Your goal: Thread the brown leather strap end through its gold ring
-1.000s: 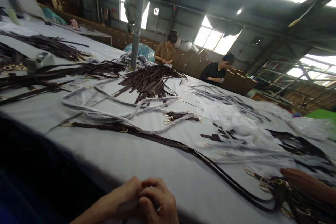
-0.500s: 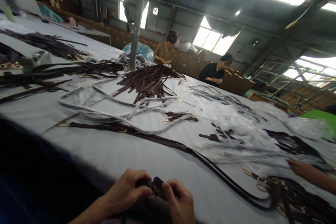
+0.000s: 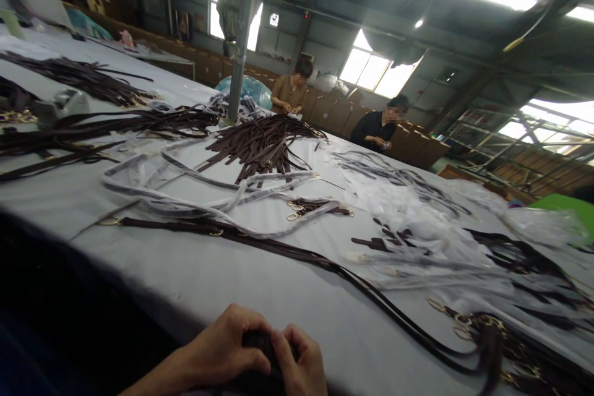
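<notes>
Long table (image 3: pixel 199 278), pale grey cover. Bearing: heaped dark brown straps (image 3: pixel 264 145); long brown strap (image 3: pixel 297 255) with brass rings; clear plastic sleeves (image 3: pixel 185 198); crumpled plastic bags (image 3: pixel 417 223).

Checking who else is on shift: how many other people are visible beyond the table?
2. One person in a tan top stands past the pole, beside the boxes; another in a black top bends over the table's far edge. Others may be hidden.

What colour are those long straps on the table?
Dark brown straps, with gold-coloured metal rings; the head view shows them.
</notes>
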The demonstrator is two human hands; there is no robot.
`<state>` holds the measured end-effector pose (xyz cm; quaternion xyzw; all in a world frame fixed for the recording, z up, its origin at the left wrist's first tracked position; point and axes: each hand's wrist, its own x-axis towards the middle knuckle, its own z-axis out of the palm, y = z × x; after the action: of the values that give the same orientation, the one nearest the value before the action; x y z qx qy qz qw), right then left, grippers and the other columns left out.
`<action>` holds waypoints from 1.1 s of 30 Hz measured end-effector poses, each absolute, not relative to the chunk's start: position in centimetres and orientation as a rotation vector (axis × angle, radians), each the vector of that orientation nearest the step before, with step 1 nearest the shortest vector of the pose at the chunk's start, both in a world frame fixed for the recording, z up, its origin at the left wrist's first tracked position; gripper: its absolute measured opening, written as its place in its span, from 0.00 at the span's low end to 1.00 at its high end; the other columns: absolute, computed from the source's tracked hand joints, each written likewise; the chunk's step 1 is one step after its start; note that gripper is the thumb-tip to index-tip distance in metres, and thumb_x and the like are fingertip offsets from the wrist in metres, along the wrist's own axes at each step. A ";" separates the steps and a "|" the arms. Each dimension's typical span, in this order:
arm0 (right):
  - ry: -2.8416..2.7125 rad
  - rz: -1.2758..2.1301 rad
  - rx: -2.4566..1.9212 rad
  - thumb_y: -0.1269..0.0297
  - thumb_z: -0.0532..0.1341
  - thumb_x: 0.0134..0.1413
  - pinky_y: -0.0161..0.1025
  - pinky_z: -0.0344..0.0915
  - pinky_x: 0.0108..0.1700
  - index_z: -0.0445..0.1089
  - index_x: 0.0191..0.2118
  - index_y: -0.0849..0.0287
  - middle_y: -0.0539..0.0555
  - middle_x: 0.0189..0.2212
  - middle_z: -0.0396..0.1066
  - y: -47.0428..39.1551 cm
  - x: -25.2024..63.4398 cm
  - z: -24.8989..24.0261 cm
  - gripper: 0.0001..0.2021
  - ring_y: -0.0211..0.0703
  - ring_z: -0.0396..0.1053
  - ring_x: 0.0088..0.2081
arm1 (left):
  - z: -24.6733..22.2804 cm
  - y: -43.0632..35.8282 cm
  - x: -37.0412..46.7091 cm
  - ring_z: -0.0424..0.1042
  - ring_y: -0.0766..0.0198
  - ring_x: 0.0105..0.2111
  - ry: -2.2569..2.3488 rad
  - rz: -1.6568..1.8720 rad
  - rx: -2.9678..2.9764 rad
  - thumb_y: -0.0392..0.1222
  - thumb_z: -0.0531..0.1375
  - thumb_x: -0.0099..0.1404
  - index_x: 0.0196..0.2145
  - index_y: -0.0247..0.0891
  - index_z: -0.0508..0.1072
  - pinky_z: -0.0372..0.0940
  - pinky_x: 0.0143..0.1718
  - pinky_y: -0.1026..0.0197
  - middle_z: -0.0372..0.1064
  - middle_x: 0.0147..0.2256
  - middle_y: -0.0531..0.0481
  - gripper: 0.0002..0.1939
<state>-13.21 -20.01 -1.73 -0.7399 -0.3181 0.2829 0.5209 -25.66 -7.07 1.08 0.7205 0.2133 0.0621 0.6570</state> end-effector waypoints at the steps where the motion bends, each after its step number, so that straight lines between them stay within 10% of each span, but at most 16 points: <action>1: -0.755 0.614 -1.767 0.35 0.58 0.54 0.35 0.52 0.26 0.58 0.20 0.56 0.44 0.19 0.51 -19.9 -13.5 -1.8 0.29 0.36 0.53 0.24 | 1.1 -7.1 -25.6 0.69 0.62 0.30 0.486 0.144 1.620 0.34 0.66 0.48 0.35 0.37 0.82 0.60 0.31 0.65 0.75 0.28 0.53 0.14; 11: -0.723 0.363 -1.693 0.42 0.46 0.68 0.37 0.70 0.38 0.67 0.47 0.54 0.52 0.32 0.71 -19.7 -14.8 -2.6 0.23 0.44 0.72 0.35 | 1.8 -7.8 -24.9 0.67 0.61 0.31 0.426 0.178 1.515 0.37 0.74 0.43 0.36 0.37 0.82 0.61 0.30 0.65 0.74 0.28 0.52 0.18; 17: -0.906 0.473 -1.505 0.29 0.42 0.58 0.44 0.71 0.53 0.63 0.59 0.52 0.60 0.53 0.72 -20.0 -15.2 -3.3 0.38 0.54 0.72 0.53 | 1.9 -7.2 -25.1 0.69 0.61 0.34 0.287 0.173 1.346 0.33 0.70 0.47 0.36 0.35 0.79 0.62 0.32 0.65 0.74 0.33 0.51 0.15; 27: -1.505 0.330 -1.607 0.63 0.66 0.56 0.38 0.72 0.41 0.71 0.45 0.52 0.51 0.37 0.76 -20.2 -11.9 -2.4 0.10 0.45 0.74 0.39 | 0.4 -5.2 -26.6 0.53 0.69 0.27 0.424 0.123 1.478 0.56 0.62 0.61 0.30 0.37 0.63 0.49 0.26 0.66 0.55 0.25 0.59 0.20; 33: -1.653 0.200 -1.649 0.67 0.66 0.55 0.45 0.70 0.47 0.69 0.44 0.54 0.50 0.34 0.77 -20.0 -12.0 -3.0 0.11 0.45 0.75 0.36 | 1.1 -5.6 -26.6 0.52 0.68 0.26 0.428 0.060 1.669 0.48 0.60 0.61 0.25 0.37 0.62 0.48 0.26 0.65 0.51 0.23 0.59 0.15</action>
<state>-11.97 -20.05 -2.99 -0.6484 -0.6499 0.0786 0.3887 -26.60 -5.64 1.10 0.7349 0.1884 0.0264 0.6510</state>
